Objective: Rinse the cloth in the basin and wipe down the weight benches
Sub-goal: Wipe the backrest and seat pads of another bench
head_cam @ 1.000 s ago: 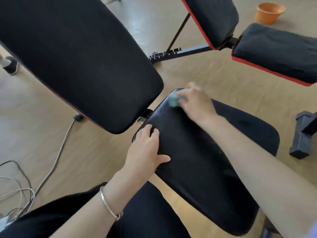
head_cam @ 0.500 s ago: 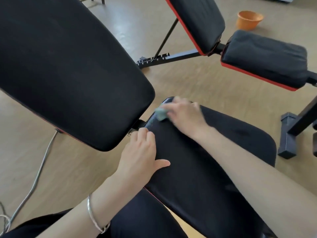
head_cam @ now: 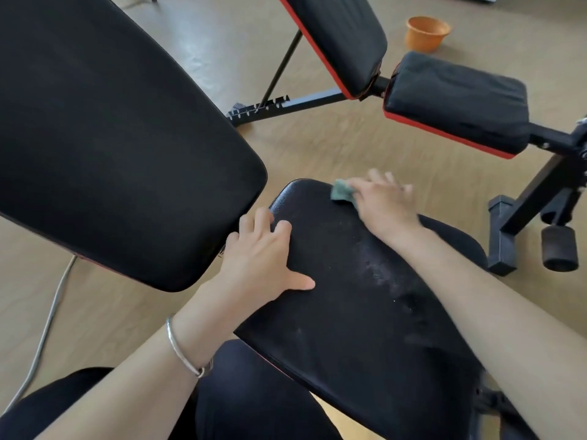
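Cloth at the far edge of the near bench's seat pad.

The right hand (head_cam: 384, 204), blurred, has its grip closed on the small green cloth (head_cam: 342, 192) and presses it to the far edge of the black seat pad (head_cam: 349, 312). The left hand (head_cam: 260, 258), grip open, lies flat with fingers spread on the pad's left corner, a silver bangle (head_cam: 181, 347) on its wrist. Pale streaks (head_cam: 378, 268) mark the pad's middle. The tilted backrest (head_cam: 111, 138) rises left of the pad. A second bench (head_cam: 454, 100) stands beyond it, and an orange basin (head_cam: 427, 33) sits on the floor (head_cam: 333, 147) farther beyond.

Soft daylight, wide-angle warp, slight motion blur
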